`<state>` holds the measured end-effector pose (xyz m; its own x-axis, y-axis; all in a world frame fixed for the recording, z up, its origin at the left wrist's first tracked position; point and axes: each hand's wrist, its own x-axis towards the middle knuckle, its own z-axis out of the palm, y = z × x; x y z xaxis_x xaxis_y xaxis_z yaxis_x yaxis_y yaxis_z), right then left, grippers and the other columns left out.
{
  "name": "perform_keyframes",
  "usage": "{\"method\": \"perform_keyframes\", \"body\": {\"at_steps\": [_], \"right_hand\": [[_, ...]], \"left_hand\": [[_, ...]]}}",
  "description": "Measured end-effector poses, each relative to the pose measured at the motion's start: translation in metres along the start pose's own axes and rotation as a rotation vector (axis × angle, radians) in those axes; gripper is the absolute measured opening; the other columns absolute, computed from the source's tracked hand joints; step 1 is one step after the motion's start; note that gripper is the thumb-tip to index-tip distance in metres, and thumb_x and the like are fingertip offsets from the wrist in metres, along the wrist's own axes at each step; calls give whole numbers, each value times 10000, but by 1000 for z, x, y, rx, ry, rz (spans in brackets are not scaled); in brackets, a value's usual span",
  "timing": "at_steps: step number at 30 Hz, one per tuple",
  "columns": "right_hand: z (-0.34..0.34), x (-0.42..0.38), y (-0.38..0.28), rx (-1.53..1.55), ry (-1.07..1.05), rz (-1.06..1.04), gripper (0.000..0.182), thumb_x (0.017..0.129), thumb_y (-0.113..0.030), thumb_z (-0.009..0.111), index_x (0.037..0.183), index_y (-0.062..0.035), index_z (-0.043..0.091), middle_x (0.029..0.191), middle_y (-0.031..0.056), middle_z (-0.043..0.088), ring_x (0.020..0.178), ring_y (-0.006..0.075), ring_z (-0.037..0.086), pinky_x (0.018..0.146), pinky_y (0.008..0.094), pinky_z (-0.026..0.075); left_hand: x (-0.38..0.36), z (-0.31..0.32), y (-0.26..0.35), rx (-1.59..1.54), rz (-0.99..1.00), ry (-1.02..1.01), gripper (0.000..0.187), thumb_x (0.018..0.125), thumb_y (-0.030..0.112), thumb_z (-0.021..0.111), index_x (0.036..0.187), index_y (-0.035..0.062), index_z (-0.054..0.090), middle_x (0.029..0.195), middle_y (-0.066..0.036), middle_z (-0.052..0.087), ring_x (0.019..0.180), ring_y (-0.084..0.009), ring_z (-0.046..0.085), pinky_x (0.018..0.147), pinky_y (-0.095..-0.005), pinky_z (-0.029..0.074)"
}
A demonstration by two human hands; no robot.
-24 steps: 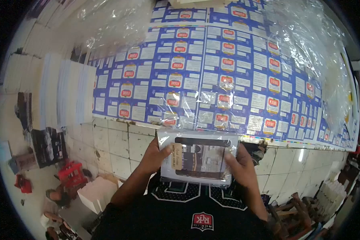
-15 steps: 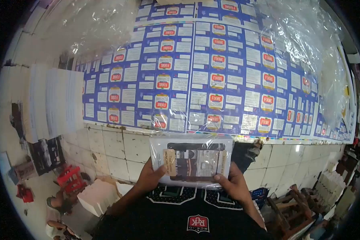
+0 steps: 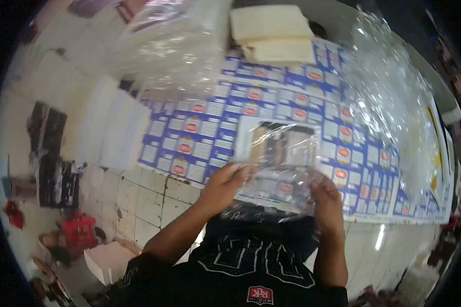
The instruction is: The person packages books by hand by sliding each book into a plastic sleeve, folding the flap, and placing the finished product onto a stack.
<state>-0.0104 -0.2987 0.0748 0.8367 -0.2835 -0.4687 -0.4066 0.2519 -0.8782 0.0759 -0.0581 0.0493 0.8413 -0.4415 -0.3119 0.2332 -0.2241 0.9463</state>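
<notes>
Here, both hands (image 3: 225, 181) (image 3: 327, 197) gripping plastic-wrapped booklet (image 3: 279, 146), above label-sheeted table (image 3: 200, 133), possibly tiled front (image 3: 148, 199).

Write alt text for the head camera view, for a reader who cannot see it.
Two bare hands, left hand and right hand, grip the near edge of a clear plastic bag with a flat printed booklet inside, above a table covered in blue printed label sheets. Loose plastic wrap lies to the right.

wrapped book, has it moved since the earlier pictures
Yes. The wrapped book has gone forward, away from the body: it now lies over the blue printed sheets, no longer short of their near edge.
</notes>
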Motion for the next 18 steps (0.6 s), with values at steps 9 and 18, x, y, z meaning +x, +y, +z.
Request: {"method": "perform_keyframes", "body": {"at_steps": [9, 18], "right_hand": [[-19, 19, 0, -163, 173, -68, 593, 886, -163, 620, 1406, -8, 381, 1239, 127, 554, 924, 166, 545, 731, 261, 450], [-32, -22, -2, -266, 309, -587, 374, 935, -112, 557, 1287, -9, 484, 1151, 88, 557, 970, 150, 537, 825, 285, 433]], "left_hand": [[-19, -38, 22, 413, 175, 193, 481, 916, 330, 625, 1297, 59, 512, 1237, -177, 578, 1194, -285, 517, 1008, -406, 390], [-93, -215, 130, 1510, -45, 1141, 609, 830, 313, 682, 1324, 16, 484, 1354, -215, 491, 1233, -347, 492, 1040, -422, 369]]}}
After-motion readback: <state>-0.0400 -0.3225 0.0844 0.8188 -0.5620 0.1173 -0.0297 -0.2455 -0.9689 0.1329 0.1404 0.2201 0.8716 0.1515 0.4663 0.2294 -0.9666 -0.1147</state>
